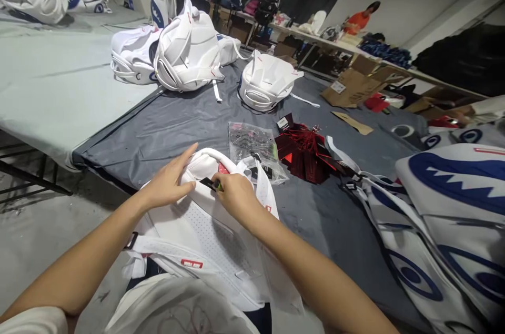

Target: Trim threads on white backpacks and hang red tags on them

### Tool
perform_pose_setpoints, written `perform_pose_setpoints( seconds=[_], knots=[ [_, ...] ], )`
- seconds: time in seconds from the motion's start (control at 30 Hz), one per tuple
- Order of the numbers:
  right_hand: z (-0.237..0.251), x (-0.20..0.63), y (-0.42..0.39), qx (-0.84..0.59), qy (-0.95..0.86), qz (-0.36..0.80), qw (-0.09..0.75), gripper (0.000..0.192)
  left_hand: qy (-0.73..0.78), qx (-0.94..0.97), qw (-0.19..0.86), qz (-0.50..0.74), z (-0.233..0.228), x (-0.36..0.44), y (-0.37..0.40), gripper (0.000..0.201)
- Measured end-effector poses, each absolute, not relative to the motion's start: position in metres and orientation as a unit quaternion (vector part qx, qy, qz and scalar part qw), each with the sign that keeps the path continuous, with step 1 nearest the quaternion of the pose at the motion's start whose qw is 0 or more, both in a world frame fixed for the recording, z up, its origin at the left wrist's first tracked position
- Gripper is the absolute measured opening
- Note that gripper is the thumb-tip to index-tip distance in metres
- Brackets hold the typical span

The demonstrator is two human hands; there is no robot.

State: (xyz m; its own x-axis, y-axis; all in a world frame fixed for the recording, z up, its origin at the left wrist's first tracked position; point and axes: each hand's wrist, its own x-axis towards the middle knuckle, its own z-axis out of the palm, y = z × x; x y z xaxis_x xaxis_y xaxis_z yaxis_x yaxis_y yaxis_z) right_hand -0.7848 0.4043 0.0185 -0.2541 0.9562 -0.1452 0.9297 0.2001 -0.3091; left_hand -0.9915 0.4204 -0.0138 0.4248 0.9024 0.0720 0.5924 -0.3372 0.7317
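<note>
White fabric is filling the near side of the dark grey table (189, 118), where, from where I am standing, a person is working over a backpack (209, 223) lying at the table's edge between two bare forearms. The left hand (168, 179) is resting against the backpack's top edge, its fingers stretching out straight and its thumb standing well apart from them. The right hand (236, 194) is curling closed beside the opening, pinching a small black piece (207, 182) with a touch of green showing at the fingers. A red label (192, 263) is marking one strap below. Just beyond the hands, a clear plastic bag (252, 139) is lying flat, and a bundle of dark red tags (303, 158) is spreading out beside it. Farther back, a white backpack (262, 81) is standing alone, while others (189, 52) are crowding together to its left. At right, white bags with blue eyes and jagged teeth (453, 208) are piling up near an open cardboard box (349, 87). In the background, a person in orange (357, 22) is leaning over another table (327, 42).
</note>
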Motion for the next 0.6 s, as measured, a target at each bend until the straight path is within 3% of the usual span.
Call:
perform_pose_setpoints(
  seconds=[0.13, 0.37, 0.47, 0.6],
  knots=[
    [0.000, -0.791, 0.418, -0.555, -0.798, 0.232, 0.023, 0.027, 0.424, 0.827, 0.300, 0.214, -0.017, -0.996, 0.422, 0.090],
    [0.003, -0.801, 0.414, -0.552, -0.825, 0.078, -0.096, 0.027, 0.417, 0.846, 0.256, 0.212, -0.030, -0.995, 0.431, 0.092],
    [0.007, -0.806, 0.413, -0.563, -0.821, 0.081, -0.044, 0.027, 0.407, 0.851, 0.246, 0.224, -0.031, -0.998, 0.428, 0.093],
    [-0.002, -0.817, 0.421, -0.502, -0.845, 0.180, 0.029, 0.027, 0.412, 0.852, 0.236, 0.219, -0.041, -1.009, 0.426, 0.097]
  ],
)
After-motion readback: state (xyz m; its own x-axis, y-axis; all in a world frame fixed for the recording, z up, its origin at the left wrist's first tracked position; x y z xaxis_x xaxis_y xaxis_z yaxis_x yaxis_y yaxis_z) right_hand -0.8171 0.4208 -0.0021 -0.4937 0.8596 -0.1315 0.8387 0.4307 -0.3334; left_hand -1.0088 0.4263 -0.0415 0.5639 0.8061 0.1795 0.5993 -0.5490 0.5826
